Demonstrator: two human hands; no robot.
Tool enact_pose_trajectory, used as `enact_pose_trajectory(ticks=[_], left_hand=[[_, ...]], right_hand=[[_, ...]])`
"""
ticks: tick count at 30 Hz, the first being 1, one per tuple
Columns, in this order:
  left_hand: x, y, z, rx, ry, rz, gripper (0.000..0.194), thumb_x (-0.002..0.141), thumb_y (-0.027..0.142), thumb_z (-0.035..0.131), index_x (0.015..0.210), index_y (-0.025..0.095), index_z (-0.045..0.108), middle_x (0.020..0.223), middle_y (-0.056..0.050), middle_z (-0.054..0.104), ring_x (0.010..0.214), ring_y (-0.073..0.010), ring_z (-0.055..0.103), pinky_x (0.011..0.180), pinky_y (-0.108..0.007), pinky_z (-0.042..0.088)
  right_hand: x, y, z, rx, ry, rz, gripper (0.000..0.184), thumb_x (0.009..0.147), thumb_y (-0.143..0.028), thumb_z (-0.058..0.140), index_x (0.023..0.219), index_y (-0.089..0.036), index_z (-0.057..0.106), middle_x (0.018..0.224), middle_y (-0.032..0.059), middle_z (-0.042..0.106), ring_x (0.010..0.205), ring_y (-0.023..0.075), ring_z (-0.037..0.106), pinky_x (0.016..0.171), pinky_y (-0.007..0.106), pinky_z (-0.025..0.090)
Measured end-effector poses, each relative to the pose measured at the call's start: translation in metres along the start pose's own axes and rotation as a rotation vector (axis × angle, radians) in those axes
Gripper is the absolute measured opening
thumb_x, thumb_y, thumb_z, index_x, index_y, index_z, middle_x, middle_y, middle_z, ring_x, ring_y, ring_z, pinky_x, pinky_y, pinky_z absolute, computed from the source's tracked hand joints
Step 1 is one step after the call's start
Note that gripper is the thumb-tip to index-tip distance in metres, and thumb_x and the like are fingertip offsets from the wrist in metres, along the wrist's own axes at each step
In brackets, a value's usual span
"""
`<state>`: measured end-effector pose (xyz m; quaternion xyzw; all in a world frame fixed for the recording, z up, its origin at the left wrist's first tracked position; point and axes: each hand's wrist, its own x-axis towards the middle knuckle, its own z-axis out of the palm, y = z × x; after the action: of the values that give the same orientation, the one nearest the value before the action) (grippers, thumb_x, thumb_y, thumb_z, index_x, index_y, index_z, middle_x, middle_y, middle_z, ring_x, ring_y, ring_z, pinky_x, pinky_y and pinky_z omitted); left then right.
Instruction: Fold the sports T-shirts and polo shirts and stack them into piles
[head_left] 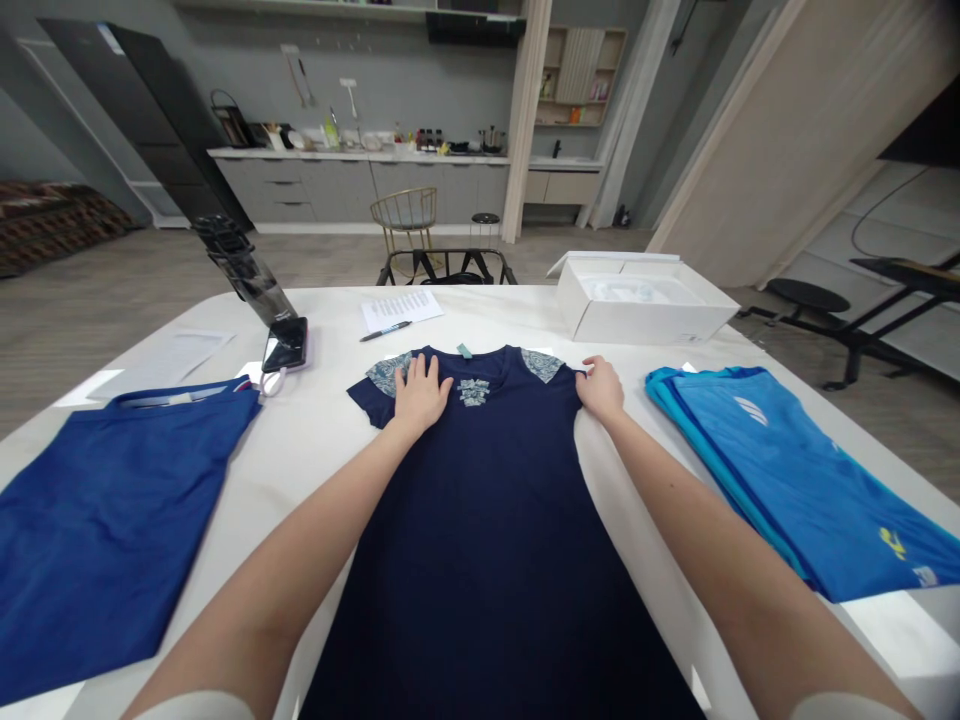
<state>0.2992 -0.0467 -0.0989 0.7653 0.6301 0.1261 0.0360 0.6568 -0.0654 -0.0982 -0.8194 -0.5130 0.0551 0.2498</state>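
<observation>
Seemingly short, pale sleeves (199, 706); forearms (330, 520) and hands (421, 395) bare.

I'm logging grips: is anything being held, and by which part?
The right hand seems to pinch the shirt by its sleeve edge; the left hand lies flat on it.

Upper left: a dark refrigerator (150, 100). Upper centre: a grey kitchen counter (337, 195) bearing small jars (430, 140), with a black range hood (476, 31) above; a gold-framed chair (405, 210) stands in front. Centre: a printed sheet (414, 305), a pen (385, 331) at its lower edge. Right of centre: an open white box (643, 318). Far right: a round black seat (808, 296).
</observation>
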Motion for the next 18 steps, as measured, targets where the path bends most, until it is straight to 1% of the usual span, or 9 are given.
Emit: enact_pose_trajectory(ticks=[2,4,6,8,10,12,13,16,18], left_hand=[[-0.001,0.022,-0.003,-0.023,0.072,0.209,0.058,0.105,0.042,0.031,0.156,0.015,0.037,0.163,-0.016,0.034,0.152,-0.0305,0.028,0.126,-0.054,0.017],[0.004,0.051,-0.004,-0.054,0.069,0.404,0.050,0.105,0.037,0.035,0.151,0.018,0.044,0.157,-0.013,0.044,0.146,-0.0268,0.038,0.123,-0.048,0.026],[0.020,0.081,-0.005,-0.059,0.039,0.485,0.044,0.104,0.034,0.040,0.144,0.020,0.051,0.146,-0.012,0.055,0.135,-0.0262,0.049,0.117,-0.046,0.035],[0.044,0.109,-0.005,-0.042,-0.013,0.467,0.041,0.102,0.029,0.043,0.142,0.020,0.052,0.137,-0.012,0.060,0.129,-0.0278,0.053,0.112,-0.046,0.040],[0.072,0.132,-0.003,-0.033,-0.121,0.392,0.044,0.100,0.023,0.043,0.144,0.021,0.050,0.137,-0.013,0.060,0.129,-0.0282,0.054,0.109,-0.045,0.043],[0.098,0.146,0.000,-0.027,-0.251,0.334,0.046,0.097,0.018,0.045,0.143,0.021,0.051,0.137,-0.015,0.060,0.126,-0.0280,0.057,0.104,-0.042,0.046],[0.109,0.151,0.003,-0.023,-0.306,0.319,0.046,0.095,0.017,0.047,0.141,0.021,0.053,0.135,-0.015,0.061,0.123,-0.0281,0.060,0.101,-0.040,0.048],[0.130,0.158,0.011,-0.020,-0.394,0.299,0.041,0.091,0.020,0.056,0.132,0.023,0.061,0.130,-0.014,0.065,0.116,-0.0281,0.065,0.095,-0.038,0.051],[0.135,0.159,0.016,-0.034,-0.412,0.278,0.042,0.089,0.023,0.060,0.131,0.026,0.061,0.131,-0.012,0.065,0.116,-0.0270,0.065,0.095,-0.036,0.052]], right_hand=[[0.007,0.000,0.001,-0.048,-0.037,-0.066,0.039,0.097,-0.040,0.055,0.127,-0.017,0.066,0.125,0.0175,0.061,0.114,0.0315,0.058,0.093,0.038,0.046],[0.014,0.001,0.002,-0.085,-0.119,-0.110,0.044,0.096,-0.050,0.057,0.124,-0.018,0.070,0.129,0.0185,0.059,0.117,0.0323,0.057,0.094,0.038,0.046],[0.021,0.002,0.001,-0.084,-0.186,-0.114,0.043,0.093,-0.052,0.064,0.118,-0.019,0.074,0.123,0.0161,0.063,0.111,0.0288,0.061,0.089,0.033,0.047],[0.028,0.005,-0.002,-0.068,-0.241,-0.080,0.037,0.089,-0.048,0.071,0.110,-0.017,0.075,0.111,0.0127,0.069,0.099,0.0245,0.065,0.080,0.028,0.046],[0.032,0.007,-0.006,-0.069,-0.315,-0.030,0.031,0.087,-0.046,0.074,0.094,-0.016,0.076,0.093,0.0096,0.072,0.088,0.0224,0.067,0.071,0.027,0.044],[0.033,0.008,-0.009,-0.061,-0.359,0.001,0.027,0.085,-0.043,0.075,0.081,-0.016,0.073,0.081,0.0074,0.070,0.081,0.0212,0.066,0.066,0.026,0.041],[0.032,0.008,-0.010,-0.038,-0.352,0.005,0.025,0.084,-0.041,0.076,0.078,-0.017,0.071,0.079,0.0065,0.070,0.079,0.0205,0.065,0.065,0.026,0.041],[0.026,0.007,-0.011,0.121,-0.291,0.033,0.016,0.082,-0.030,0.077,0.087,-0.018,0.068,0.080,0.0039,0.068,0.075,0.0172,0.062,0.063,0.024,0.041],[0.022,0.006,-0.013,0.261,-0.283,0.082,0.020,0.081,-0.025,0.077,0.096,-0.018,0.065,0.076,0.0011,0.066,0.068,0.0150,0.059,0.060,0.023,0.041]])
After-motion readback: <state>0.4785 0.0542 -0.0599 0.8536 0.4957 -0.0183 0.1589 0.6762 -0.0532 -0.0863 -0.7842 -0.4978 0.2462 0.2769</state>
